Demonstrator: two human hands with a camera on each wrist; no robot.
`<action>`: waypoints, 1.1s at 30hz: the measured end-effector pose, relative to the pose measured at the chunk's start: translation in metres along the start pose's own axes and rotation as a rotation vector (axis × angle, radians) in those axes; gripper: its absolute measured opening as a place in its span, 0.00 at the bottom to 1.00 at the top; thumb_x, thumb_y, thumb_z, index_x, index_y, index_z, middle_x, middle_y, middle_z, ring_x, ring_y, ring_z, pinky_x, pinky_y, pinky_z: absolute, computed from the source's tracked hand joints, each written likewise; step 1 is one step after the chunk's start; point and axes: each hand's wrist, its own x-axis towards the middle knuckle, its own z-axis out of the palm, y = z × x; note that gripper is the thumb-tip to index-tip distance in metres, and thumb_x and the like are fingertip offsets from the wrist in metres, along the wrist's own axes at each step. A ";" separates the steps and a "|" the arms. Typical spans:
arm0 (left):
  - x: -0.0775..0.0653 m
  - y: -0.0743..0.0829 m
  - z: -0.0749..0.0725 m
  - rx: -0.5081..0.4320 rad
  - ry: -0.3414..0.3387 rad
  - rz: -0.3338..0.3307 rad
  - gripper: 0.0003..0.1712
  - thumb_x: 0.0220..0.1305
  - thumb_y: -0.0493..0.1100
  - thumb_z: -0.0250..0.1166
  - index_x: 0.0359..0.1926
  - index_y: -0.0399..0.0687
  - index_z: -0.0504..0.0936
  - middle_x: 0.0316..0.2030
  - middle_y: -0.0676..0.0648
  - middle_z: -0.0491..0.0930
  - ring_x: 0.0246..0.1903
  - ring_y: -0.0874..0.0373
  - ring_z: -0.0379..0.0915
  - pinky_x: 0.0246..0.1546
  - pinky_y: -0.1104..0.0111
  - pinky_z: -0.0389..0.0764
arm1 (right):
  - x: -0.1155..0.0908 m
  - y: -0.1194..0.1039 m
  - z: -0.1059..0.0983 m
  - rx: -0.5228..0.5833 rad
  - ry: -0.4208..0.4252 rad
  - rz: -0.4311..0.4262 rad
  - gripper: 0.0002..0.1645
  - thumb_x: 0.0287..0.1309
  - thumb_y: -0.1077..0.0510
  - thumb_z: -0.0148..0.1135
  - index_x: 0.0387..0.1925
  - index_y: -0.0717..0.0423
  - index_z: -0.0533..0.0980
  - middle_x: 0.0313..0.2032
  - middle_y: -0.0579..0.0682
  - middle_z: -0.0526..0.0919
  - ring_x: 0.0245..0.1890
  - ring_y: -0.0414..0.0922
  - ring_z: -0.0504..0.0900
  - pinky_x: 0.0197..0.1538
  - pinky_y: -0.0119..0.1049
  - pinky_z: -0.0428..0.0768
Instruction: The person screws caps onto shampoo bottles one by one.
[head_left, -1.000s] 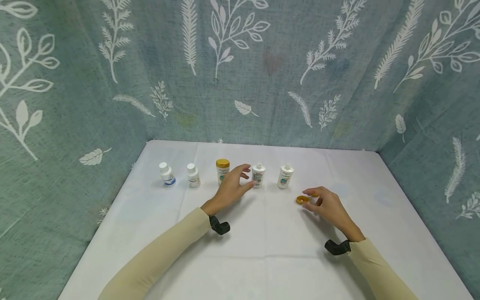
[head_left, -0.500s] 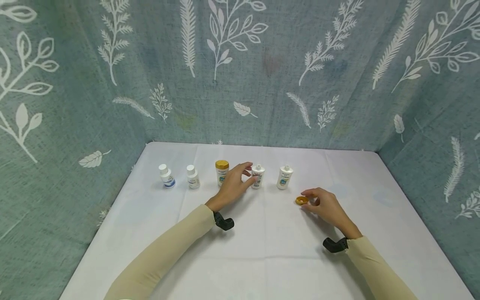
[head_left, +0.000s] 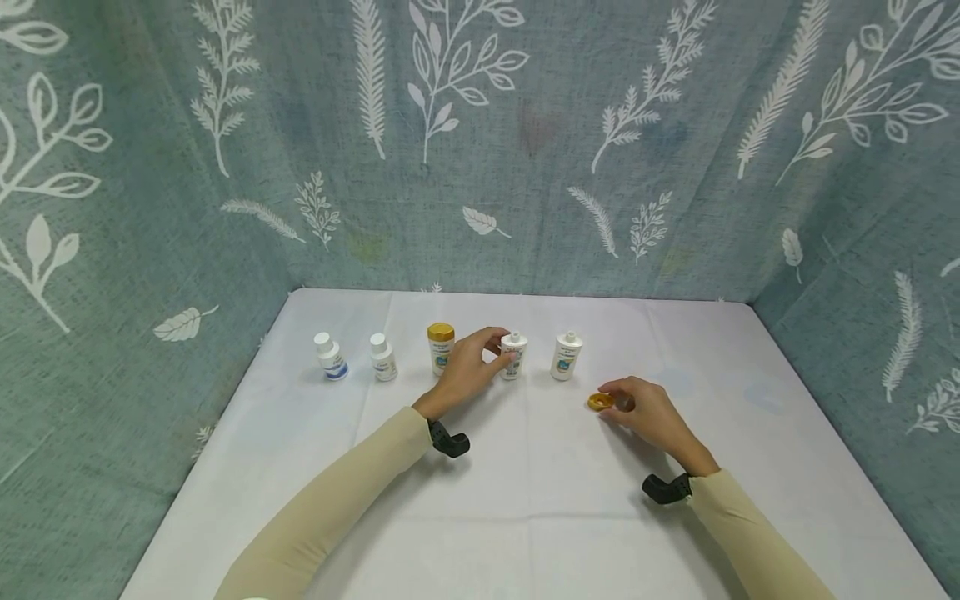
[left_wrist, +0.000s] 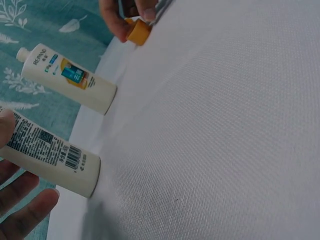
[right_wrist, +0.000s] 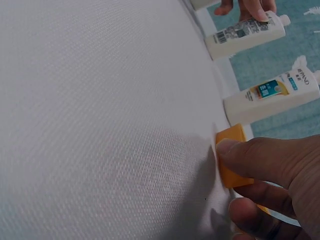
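Orange cap (head_left: 599,402) noted at right, low at the table, pinched between thumb and fingers of the right hand (head_left: 647,412); the hold is on its outer wall, which would leave the opening unobstructed. A further orange patch shows below those fingers in the right wrist view; its nature cannot be determined. Left hand (head_left: 467,371) grasps a white bottle (left_wrist: 55,155), thumb on the printed face and fingers behind, presumably to steady it; the bottle stands upright, its narrow neck bare. Just right of it, a matching bottle (head_left: 566,360) stands unheld, also bare-necked. Left of the grasped bottle stands a gold-lidded jar (head_left: 440,343), partly behind the left hand; farther left are a slim white-capped bottle (head_left: 383,360) and a blue-banded bottle (head_left: 330,360). All five containers form a loose row toward the far side, spaced apart, probably for separate access. Table (head_left: 525,550) is covered in white woven cloth, lightly creased. Grey-green fabric (head_left: 540,217) with white leaf prints encloses the far, left and right sides.
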 end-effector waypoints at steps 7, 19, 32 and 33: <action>-0.001 0.001 -0.002 0.005 -0.005 -0.011 0.23 0.70 0.52 0.70 0.60 0.47 0.81 0.44 0.50 0.85 0.46 0.57 0.81 0.39 0.63 0.79 | 0.002 -0.002 -0.001 -0.026 0.004 -0.009 0.21 0.57 0.58 0.78 0.52 0.58 0.84 0.43 0.52 0.85 0.32 0.42 0.77 0.35 0.37 0.77; -0.005 0.003 -0.005 -0.011 0.014 0.009 0.20 0.68 0.49 0.71 0.56 0.44 0.83 0.42 0.49 0.86 0.44 0.57 0.81 0.33 0.67 0.79 | 0.004 -0.001 0.002 -0.020 -0.011 -0.001 0.22 0.56 0.58 0.78 0.53 0.56 0.84 0.44 0.50 0.85 0.34 0.43 0.78 0.38 0.38 0.79; -0.022 0.009 -0.015 -0.058 -0.025 0.060 0.20 0.69 0.49 0.71 0.57 0.44 0.83 0.43 0.52 0.86 0.43 0.61 0.81 0.32 0.68 0.82 | 0.006 -0.003 0.003 -0.049 -0.028 -0.036 0.22 0.56 0.58 0.78 0.53 0.56 0.85 0.46 0.51 0.86 0.33 0.41 0.78 0.37 0.38 0.79; -0.024 0.009 -0.016 -0.061 -0.025 0.064 0.20 0.69 0.49 0.71 0.57 0.44 0.83 0.43 0.52 0.86 0.43 0.62 0.80 0.32 0.68 0.82 | 0.006 -0.003 0.002 -0.049 -0.028 -0.040 0.22 0.56 0.58 0.78 0.52 0.56 0.85 0.46 0.51 0.86 0.33 0.41 0.78 0.37 0.38 0.79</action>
